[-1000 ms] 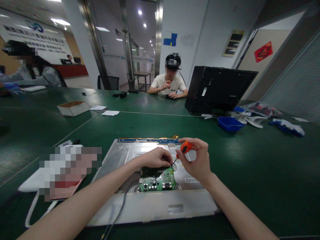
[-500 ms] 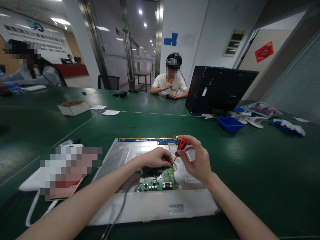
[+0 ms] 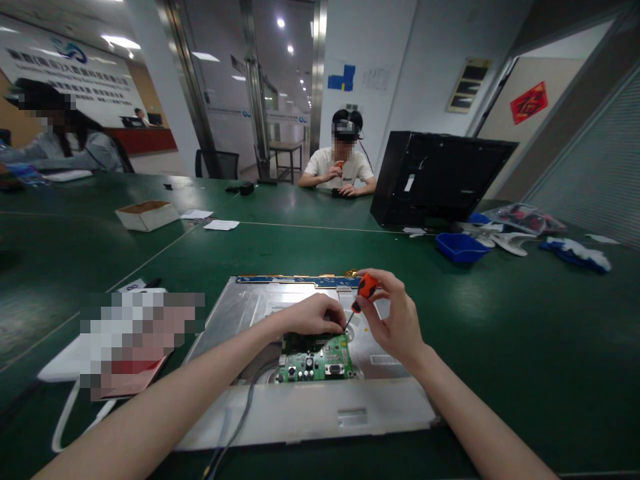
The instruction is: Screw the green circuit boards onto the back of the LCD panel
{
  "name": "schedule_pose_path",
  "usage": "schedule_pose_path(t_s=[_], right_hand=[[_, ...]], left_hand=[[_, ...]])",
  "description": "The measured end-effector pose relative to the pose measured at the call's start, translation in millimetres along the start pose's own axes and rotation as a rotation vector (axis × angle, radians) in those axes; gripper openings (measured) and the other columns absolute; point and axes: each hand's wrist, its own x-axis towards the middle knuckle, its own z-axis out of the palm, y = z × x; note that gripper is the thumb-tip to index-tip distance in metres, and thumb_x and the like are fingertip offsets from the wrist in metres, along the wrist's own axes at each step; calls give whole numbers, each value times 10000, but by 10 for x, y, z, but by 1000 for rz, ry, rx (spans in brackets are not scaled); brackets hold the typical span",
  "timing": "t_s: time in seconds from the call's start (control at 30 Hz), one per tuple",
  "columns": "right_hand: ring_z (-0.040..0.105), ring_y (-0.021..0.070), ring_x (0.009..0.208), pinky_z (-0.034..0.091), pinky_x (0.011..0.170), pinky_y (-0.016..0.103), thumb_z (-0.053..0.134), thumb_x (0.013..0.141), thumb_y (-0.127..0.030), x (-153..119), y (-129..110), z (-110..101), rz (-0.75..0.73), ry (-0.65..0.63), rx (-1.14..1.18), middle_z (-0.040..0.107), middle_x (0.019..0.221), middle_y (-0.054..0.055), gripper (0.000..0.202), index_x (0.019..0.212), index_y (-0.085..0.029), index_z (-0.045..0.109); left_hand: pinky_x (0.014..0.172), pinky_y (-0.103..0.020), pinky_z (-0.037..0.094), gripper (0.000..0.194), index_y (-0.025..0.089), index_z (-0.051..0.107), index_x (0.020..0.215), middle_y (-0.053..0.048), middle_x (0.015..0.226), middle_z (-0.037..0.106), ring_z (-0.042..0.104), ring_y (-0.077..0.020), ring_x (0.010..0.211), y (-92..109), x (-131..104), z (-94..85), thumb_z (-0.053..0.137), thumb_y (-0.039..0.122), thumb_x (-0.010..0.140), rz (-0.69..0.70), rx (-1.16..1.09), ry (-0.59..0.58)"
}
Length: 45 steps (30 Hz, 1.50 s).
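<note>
A red-and-black screwdriver (image 3: 367, 287) is held by its handle in my right hand (image 3: 396, 319), its shaft slanting down to the left. The tip meets the upper right corner of a green circuit board (image 3: 315, 365). My left hand (image 3: 314, 313) rests over the board's upper edge, fingers curled and fingertips pinched beside the screwdriver tip; whatever they hold is too small or hidden to make out. Beneath the board lies a flat silvery metal display panel (image 3: 310, 410), with a narrow blue circuit strip (image 3: 295, 282) along its far edge. A grey cable (image 3: 247, 400) runs from the board toward me.
Left of the panel lie a white device and a reddish packet (image 3: 145, 380), partly blurred. Farther off are an open box (image 3: 147, 217), a black monitor (image 3: 440, 177), a blue tray (image 3: 461, 248) and gloves (image 3: 575, 255). A co-worker (image 3: 340, 163) sits across the green table.
The screwdriver handle has turned slightly in my right hand and shifted a little to the right. My left hand and the board stay where they were.
</note>
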Motion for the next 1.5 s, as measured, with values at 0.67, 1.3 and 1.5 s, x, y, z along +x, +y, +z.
schedule_pose_path(t_s=[0.67, 1.3, 1.5], right_hand=[[599, 142, 770, 547, 598, 269, 628, 823, -174, 37, -24, -12, 62, 67, -53, 591, 1048, 50, 421, 1201, -263, 466], [585, 169, 707, 374, 605, 270, 572, 782, -270, 440, -270, -309, 73, -384, -380, 639, 780, 16, 149, 918, -218, 543], [545, 170, 556, 184, 492, 273, 518, 855, -450, 795, -326, -325, 113, -564, -784, 610, 599, 24, 265, 751, -218, 592]], left_hand=[[642, -221, 436, 64, 129, 688, 819, -7, 721, 663, 595, -131, 669, 9, -1, -1, 668, 147, 762, -16, 0, -2], [653, -212, 443, 69, 136, 680, 811, 1, 733, 657, 585, -126, 687, 23, -18, -11, 676, 133, 742, 8, -15, 5], [643, -208, 439, 79, 135, 687, 830, -8, 754, 664, 596, -128, 686, -18, -13, 3, 659, 145, 757, 34, 29, 6]])
